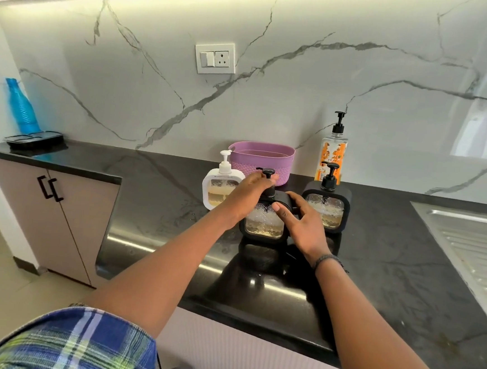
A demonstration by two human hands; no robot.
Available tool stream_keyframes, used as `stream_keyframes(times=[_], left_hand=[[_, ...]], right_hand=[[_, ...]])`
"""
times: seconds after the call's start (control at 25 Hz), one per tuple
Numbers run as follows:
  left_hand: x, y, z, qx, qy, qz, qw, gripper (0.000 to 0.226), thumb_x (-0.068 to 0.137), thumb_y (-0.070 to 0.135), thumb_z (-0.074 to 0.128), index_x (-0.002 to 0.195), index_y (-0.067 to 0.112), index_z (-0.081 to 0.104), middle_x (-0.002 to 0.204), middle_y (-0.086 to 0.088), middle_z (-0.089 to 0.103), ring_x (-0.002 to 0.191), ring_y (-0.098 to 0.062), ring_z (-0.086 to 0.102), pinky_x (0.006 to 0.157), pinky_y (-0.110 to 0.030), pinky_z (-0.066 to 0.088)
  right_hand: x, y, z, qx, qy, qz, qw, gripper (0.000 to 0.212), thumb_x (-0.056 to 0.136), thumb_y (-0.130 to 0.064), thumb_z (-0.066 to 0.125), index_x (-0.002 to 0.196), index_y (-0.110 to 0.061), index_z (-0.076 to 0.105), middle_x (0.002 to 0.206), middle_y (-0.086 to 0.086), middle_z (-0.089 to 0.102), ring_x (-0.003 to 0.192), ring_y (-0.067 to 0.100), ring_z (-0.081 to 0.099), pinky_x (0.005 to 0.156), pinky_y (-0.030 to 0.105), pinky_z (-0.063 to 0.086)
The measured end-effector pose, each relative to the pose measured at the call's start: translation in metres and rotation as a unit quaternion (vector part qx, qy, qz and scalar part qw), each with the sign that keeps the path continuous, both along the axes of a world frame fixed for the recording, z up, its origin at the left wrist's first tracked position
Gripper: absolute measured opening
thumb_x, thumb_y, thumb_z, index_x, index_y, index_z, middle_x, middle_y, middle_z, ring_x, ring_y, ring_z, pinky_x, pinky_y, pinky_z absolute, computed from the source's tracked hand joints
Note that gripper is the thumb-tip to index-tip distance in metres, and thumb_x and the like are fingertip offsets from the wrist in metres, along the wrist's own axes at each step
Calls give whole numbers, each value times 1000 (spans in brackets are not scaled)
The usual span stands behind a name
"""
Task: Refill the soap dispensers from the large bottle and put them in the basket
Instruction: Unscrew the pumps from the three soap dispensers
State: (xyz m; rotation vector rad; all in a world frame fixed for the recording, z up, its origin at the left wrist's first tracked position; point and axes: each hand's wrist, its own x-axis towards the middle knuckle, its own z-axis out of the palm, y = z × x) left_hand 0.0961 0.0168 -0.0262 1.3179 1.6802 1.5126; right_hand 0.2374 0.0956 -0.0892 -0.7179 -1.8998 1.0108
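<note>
near the middle of the frame a black soap dispenser point(263, 226) stands on the dark countertop point(390, 268). the left hand point(249, 192) curls its fingers round the pump point(268, 173) at its top. the right hand point(302, 224) grips the right side of the body, thumb laid on the clear front. liquid fills only its lower part. just left of it stands a white dispenser point(221, 190), and just right a second black dispenser point(326, 208). behind them, by the wall, sits the purple basket point(263, 159). right of the basket the large bottle point(334, 149) stands upright. at far left are a blue bottle point(21, 108) and a black tray point(33, 140); a steel drainboard point(470, 246) lies at far right.
</note>
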Motion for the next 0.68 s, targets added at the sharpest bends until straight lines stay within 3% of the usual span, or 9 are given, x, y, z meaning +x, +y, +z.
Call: stream_keyframes(times=[0.12,0.2,0.32,0.4,0.48,0.6,0.68], left_hand=[[-6,2,-6,0,-15,4,1000,24,102,32,59,121,21,68,118,-1,73,107,-12,67,101,-32,51],[-8,3,-9,-15,6,21,1000,37,94,43,69,123,21,61,115,0,71,108,-14,67,97,-33,53],[-11,7,-10,7,-29,14,999,54,84,48,74,124,18,55,120,-6,66,110,-17,66,91,-30,51],[-11,8,-11,19,-57,-16,998,42,88,39,66,125,19,61,124,-5,66,112,-16,66,93,-30,49],[-12,8,-12,16,-32,-10,999,28,95,31,65,121,20,66,120,-2,69,109,-13,66,92,-27,48],[-16,9,-14,13,-25,17,999,41,86,39,79,117,21,59,115,-5,68,108,-19,68,95,-33,54],[-21,10,-13,19,-54,-13,998,38,85,35,78,116,21,60,115,-4,68,108,-19,68,99,-35,54]], right_hand=[[1,-1,1,-7,11,4,1000,73,81,-64,68,141,-23,60,110,-10,72,86,5,69,75,13,52],[1,-1,0,-11,12,1,1000,65,85,-59,70,139,-24,61,104,-11,74,86,19,71,71,15,53],[0,1,0,-12,8,-2,1000,55,87,-56,71,132,-25,63,112,-14,71,96,-1,68,82,12,52],[1,1,1,-20,7,-3,1000,54,86,-56,71,131,-28,61,113,-18,67,94,-13,64,80,7,47],[0,3,-2,-23,10,-8,1000,60,83,-62,71,133,-29,61,116,-16,68,102,-6,64,88,16,49],[-1,6,-6,-14,9,-20,1000,75,79,-73,69,138,-28,61,122,-10,69,115,10,64,103,36,51],[-1,5,-6,-14,9,-22,1000,71,82,-69,71,138,-27,61,123,-10,69,116,11,63,105,39,51]])
